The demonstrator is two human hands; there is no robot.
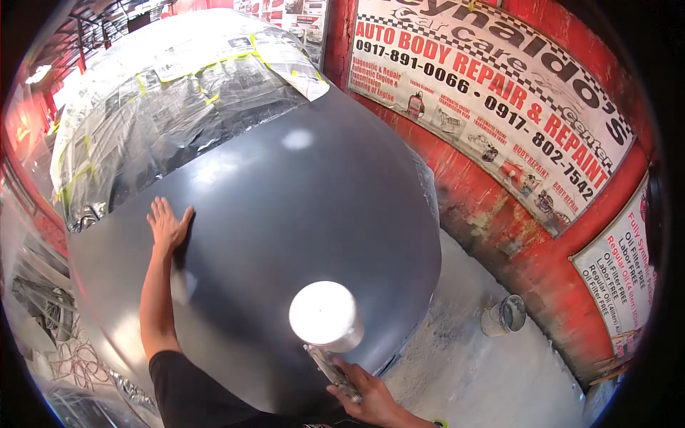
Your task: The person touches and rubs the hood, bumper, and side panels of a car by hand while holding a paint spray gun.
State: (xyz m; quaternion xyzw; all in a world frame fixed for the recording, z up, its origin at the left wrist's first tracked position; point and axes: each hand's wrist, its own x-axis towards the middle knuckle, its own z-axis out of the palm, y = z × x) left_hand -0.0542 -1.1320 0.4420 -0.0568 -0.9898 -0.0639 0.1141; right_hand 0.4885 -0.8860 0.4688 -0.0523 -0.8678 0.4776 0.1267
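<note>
The dark grey car hood (307, 214) fills the middle of the head view, with bright reflections on its surface. My left hand (168, 227) lies on the left part of the hood, palm down, fingers stretched and thumb apart. At the lower middle, my right hand (369, 396) is closed around the metal handle of a spray gun (332, 339). A round white cup sits on top of the gun and hides most of its front end. The gun is over the near part of the hood; I cannot tell how far above it.
Plastic sheeting (178, 118) with yellow tape covers the windshield and roof. A bucket (505, 315) stands on the dusty floor at right, beside a red wall (471, 203) with signs. A tangled cord (85, 367) lies at lower left.
</note>
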